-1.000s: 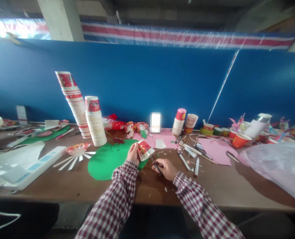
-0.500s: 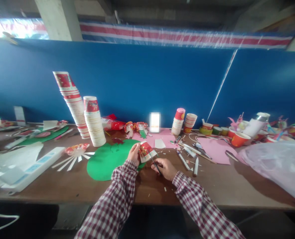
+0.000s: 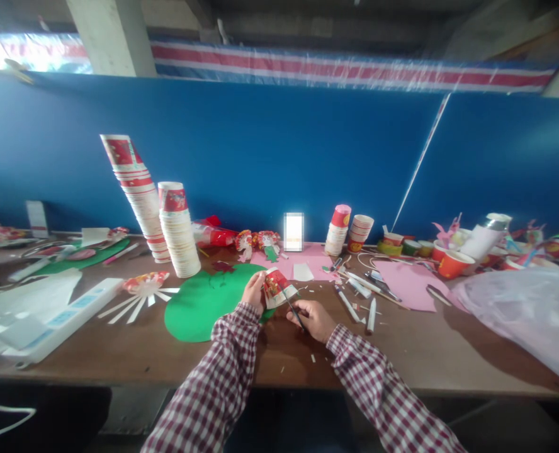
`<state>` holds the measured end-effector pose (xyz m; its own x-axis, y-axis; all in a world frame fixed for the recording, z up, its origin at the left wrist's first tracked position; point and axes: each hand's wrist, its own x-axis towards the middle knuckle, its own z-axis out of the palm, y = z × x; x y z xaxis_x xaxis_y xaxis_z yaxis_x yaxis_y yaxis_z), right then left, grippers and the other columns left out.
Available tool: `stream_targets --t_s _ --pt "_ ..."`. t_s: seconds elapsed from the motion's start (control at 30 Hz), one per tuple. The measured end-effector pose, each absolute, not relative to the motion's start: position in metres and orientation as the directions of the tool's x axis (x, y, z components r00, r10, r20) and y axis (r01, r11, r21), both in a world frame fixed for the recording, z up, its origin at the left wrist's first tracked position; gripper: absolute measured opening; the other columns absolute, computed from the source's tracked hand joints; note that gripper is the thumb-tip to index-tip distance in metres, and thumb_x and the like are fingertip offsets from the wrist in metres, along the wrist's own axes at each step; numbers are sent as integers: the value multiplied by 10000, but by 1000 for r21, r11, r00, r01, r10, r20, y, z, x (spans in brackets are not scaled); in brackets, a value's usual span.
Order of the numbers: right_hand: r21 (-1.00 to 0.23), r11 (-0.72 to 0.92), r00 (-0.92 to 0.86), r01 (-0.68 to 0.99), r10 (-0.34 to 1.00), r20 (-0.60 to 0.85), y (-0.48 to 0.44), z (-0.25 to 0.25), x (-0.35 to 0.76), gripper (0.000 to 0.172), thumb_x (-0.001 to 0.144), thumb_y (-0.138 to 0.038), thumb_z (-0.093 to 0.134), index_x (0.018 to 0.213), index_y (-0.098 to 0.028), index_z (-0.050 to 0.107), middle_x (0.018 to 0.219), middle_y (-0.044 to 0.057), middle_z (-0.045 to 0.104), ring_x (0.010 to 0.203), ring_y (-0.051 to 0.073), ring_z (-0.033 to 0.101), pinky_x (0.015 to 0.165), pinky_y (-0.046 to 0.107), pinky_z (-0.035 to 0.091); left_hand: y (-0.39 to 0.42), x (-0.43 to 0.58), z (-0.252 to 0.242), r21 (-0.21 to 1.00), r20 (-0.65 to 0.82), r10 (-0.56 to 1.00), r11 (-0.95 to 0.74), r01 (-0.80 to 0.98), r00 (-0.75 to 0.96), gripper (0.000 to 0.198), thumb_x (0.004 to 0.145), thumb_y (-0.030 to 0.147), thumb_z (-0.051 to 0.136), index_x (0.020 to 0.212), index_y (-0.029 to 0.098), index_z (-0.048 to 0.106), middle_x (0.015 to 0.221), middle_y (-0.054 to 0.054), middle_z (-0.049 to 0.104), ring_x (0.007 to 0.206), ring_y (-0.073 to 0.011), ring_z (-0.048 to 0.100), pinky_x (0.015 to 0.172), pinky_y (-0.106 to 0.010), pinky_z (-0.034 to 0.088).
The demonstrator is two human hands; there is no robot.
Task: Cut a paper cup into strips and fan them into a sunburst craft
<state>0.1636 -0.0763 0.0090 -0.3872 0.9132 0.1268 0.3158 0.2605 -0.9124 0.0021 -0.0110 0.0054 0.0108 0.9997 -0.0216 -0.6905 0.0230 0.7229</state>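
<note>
My left hand (image 3: 254,293) is closed on a red patterned paper cup (image 3: 274,284), tilted with its rim toward my right hand. Scissors (image 3: 296,310) are in my right hand (image 3: 313,318), their blades lying against the cup's side. Below and left of the cup, a green paper sheet (image 3: 199,308) lies on the table. A cup cut into splayed strips (image 3: 142,290) rests left of that sheet. Tiny white paper scraps (image 3: 313,358) are scattered near my right hand.
Two tall stacks of paper cups (image 3: 178,233) stand behind the green sheet. Pens and markers (image 3: 350,305) lie right of my hands, beside pink paper (image 3: 405,286). A plastic bag (image 3: 525,314) covers the right side. A white power strip (image 3: 67,321) is at left, a blue partition (image 3: 260,151) behind.
The scissor blades have shifted up a little and now reach further onto the cup's red side. Both hands stay nearly in place.
</note>
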Motion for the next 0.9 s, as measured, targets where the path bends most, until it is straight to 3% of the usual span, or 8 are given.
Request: stream_targets --t_s 0.13,0.47,0.9 --pt "-916 256 -383 309 915 126 -75 7 164 321 756 -466 559 775 -147 588 535 -34 462 461 82 425 433 189 341 -11 2 7 732 -45 999 36 -680 4 246 650 305 685 773 154 535 637 -11 630 574 -169 619 628 -382 518" --pt "-939 238 -391 250 911 127 -76 11 162 338 749 -460 567 833 -135 602 592 -15 520 477 91 467 453 201 374 -15 4 9 785 -71 997 63 -616 12 293 594 330 718 737 155 532 571 12 606 477 -114 562 513 -259 483" --pt "-896 318 -395 309 900 183 -77 13 163 334 784 -454 530 849 -138 619 572 -23 497 480 87 441 450 192 351 -14 5 7 794 -65 997 73 -604 36 267 615 327 704 734 157 535 593 7 614 508 -123 578 539 -271 488"
